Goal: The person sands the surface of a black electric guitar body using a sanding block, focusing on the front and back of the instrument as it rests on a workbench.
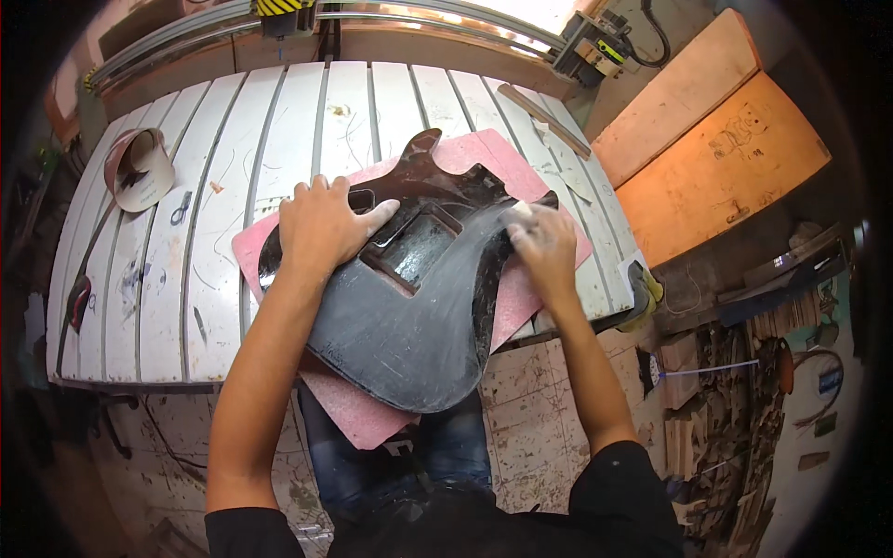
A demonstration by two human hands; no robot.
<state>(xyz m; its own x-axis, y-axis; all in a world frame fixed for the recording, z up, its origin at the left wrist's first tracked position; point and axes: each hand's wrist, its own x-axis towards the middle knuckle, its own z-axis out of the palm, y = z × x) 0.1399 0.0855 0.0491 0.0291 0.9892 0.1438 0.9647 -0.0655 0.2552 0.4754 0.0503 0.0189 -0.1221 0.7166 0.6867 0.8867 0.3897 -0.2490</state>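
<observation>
Black guitar body, dulled to a scuffed, hazy grey toward the near end, glossier around the rectangular cavity and far horn. Lies atop a pink sheet, juts past the table's near edge, right of its middle. With the left hand, rests palm-down on the body's left, fingers loosely spread, thumb out, gripping nothing. With the right hand, pinches a small whitish piece at the right horn, fingers bent.

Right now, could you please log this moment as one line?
left hand: resting on black guitar body | right hand: holding small whitish piece | beneath body: flat pink mat
</observation>
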